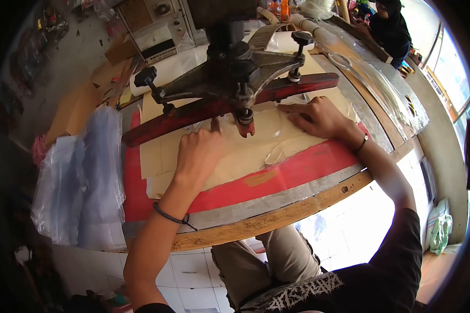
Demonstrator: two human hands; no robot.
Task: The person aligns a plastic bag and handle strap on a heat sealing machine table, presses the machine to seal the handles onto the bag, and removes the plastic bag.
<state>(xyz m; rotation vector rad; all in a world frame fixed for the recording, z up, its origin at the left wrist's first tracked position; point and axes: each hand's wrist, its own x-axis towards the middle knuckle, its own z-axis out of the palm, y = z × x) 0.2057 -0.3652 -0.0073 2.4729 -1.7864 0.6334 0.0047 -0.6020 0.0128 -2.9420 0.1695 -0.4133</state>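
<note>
My left hand (199,148) rests on the pale yellowish sheet (167,156), index finger stretched forward to the red bar (177,121) and its other fingers curled under. My right hand (318,117) lies toward the sheet's right side, fingers extended to the left, near clear plastic (269,125) under the bar. The bar hangs from a dark metal press head (235,78) with black knobs. Beneath the sheet is a red mat (235,193). A small clear plastic piece (275,155) lies between my hands, nearer the front edge.
Stacked clear plastic sleeves (83,182) lie at the table's left. A machine box (154,31) stands behind. Long clear strips (386,99) lie at right. The wooden table edge (277,215) runs in front of my legs. Another person (389,31) is at the back right.
</note>
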